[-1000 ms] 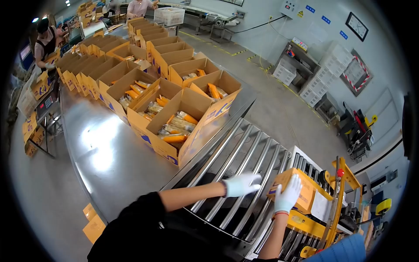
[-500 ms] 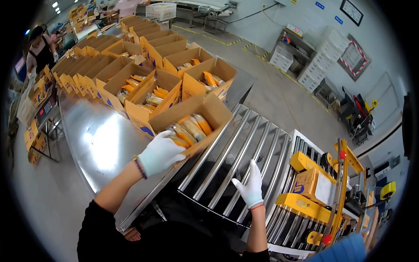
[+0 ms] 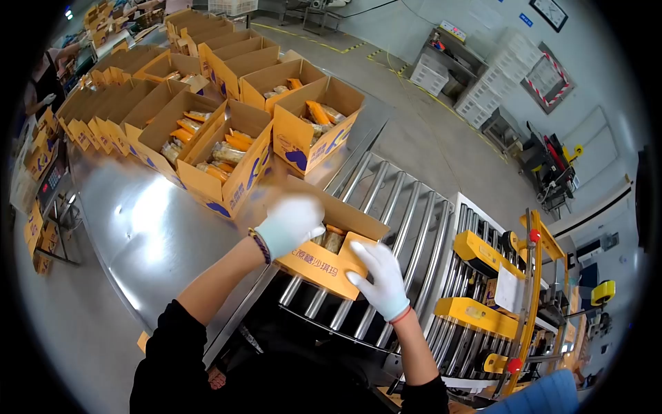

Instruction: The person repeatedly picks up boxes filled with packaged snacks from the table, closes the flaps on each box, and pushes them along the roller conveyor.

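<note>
An orange-brown cardboard carton [image 3: 314, 268] with printed characters on its front flap sits at the near left part of the roller conveyor. Wrapped snack packs [image 3: 334, 240] show inside, under its raised back flap. My left hand [image 3: 293, 219], white-gloved, is over the carton's left side; motion blur hides its fingers. At the front flap's right end is my right hand [image 3: 380, 277], also gloved, with thumb and fingers spread against the cardboard. Just beyond, an open carton [image 3: 231, 155] and another open carton [image 3: 318, 117] hold similar orange and clear packs.
Rows of open cartons [image 3: 131, 103] cover the far part of the metal table [image 3: 148, 228]. To the right, the rollers [image 3: 417, 228] lead to a yellow-guided machine [image 3: 476, 310] with a carton inside. White crates [image 3: 489, 83] stand by the wall; a person [image 3: 45, 79] is at far left.
The filled carton has moved from the table edge onto the rollers, its printed front flap now showing. My right hand has come left to touch it. The carton in the machine has shifted farther in.
</note>
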{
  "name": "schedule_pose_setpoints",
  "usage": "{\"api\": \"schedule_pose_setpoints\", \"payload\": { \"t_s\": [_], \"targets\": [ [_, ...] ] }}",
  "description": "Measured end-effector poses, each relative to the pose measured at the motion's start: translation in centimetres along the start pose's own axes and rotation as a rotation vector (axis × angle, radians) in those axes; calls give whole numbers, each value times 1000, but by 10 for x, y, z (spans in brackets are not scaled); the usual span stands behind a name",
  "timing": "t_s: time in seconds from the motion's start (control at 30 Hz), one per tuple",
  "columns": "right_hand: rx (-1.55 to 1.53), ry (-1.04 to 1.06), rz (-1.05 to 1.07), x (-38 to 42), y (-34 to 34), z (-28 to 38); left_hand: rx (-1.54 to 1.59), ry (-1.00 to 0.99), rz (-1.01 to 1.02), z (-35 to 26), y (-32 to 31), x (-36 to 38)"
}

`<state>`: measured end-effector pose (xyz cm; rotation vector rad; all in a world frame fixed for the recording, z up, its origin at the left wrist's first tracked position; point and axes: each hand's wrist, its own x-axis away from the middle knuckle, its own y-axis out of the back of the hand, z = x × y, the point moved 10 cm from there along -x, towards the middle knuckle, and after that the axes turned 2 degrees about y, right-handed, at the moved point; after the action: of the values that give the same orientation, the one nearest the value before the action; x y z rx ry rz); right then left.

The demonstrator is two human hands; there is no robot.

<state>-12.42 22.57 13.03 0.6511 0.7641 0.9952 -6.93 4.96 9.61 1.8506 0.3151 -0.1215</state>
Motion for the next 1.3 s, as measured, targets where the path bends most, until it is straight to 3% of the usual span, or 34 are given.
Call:
{"api": "schedule_pose_setpoints", "payload": {
  "t_s": [0.03, 0.1, 0.13, 0.17, 0.23, 0.27, 0.3, 0.37, 0.5, 0.53, 0.6, 0.63, 0.67, 0.7, 0.73, 0.83, 0.9, 0.93, 0.97, 1.03, 1.07, 1.1, 1.13, 1.17, 1.2, 1.23, 1.27, 1.3],
  "targets": [
    [286, 188, -22, -13, 6, 21, 6, -6, -3, -1, 0, -2],
    [437, 159, -71, -35, 24, 40, 30, 34, -277, -2, 34, 7],
    [580, 139, -123, -40, 28, 46, 43, 174, -358, 9, 50, 22],
    [567, 148, -118, -39, 19, 49, 34, 187, -355, 15, 45, 31],
    [528, 60, -106, -26, -1, 44, 626, 567, -564, 80, 24, 70],
    [425, 68, 12, -13, -16, 49, 812, 612, -414, 94, -7, 78],
    [318, 123, -57, 6, -20, 57, 804, 623, -419, 93, -2, 78],
    [401, 69, 34, 27, -35, 33, 1163, 631, -38, 71, -29, 62],
    [525, -140, 52, 57, 14, -15, 1423, 484, 51, 11, -61, -6],
    [611, -217, 47, 67, 27, -36, 1440, 462, -37, -3, -76, -29],
    [764, -360, -5, 79, 57, -83, 1232, 453, -369, -42, -91, -64],
    [824, -430, -56, 84, 71, -105, 969, 476, -405, -77, -75, -75],
    [774, -492, -80, 82, 84, -123, 774, 362, -542, -110, -82, -87],
    [743, -476, -127, 81, 95, -129, 883, 332, -430, -138, -98, -101],
    [764, -447, -162, 79, 102, -138, 1184, 282, -169, -163, -129, -113],
    [811, -461, -189, 83, 113, -159, 1055, 109, 689, -193, -177, -92],
    [817, -487, -202, 98, 123, -165, 794, 23, 198, -143, -136, -64],
    [811, -510, -218, 108, 127, -170, 686, 12, -13, -113, -71, -46],
    [800, -506, -218, 117, 127, -175, 270, 100, 5, -80, -19, -39],
    [812, -531, -306, 135, 136, -180, -193, 88, -560, -17, 76, 13],
    [790, -508, -374, 138, 141, -174, -148, 306, -575, 33, 108, 31],
    [785, -504, -375, 136, 137, -173, -391, 509, -613, 63, 127, 57],
    [853, -446, -353, 128, 130, -164, -524, 701, -371, 122, 108, 76],
    [921, -387, -332, 119, 123, -155, -528, 703, -369, 116, 118, 72],
    [772, -468, -107, 90, 103, -139, -356, 757, -159, 114, 107, 62],
    [537, -280, -72, 81, 62, -144, -178, 801, 52, 106, 86, 54],
    [8, -326, -133, 70, 28, -119, -185, 659, 93, 79, 75, 36],
    [-118, -159, -109, 50, -3, -76, -190, 513, 136, 51, 62, 19]
  ]
}}
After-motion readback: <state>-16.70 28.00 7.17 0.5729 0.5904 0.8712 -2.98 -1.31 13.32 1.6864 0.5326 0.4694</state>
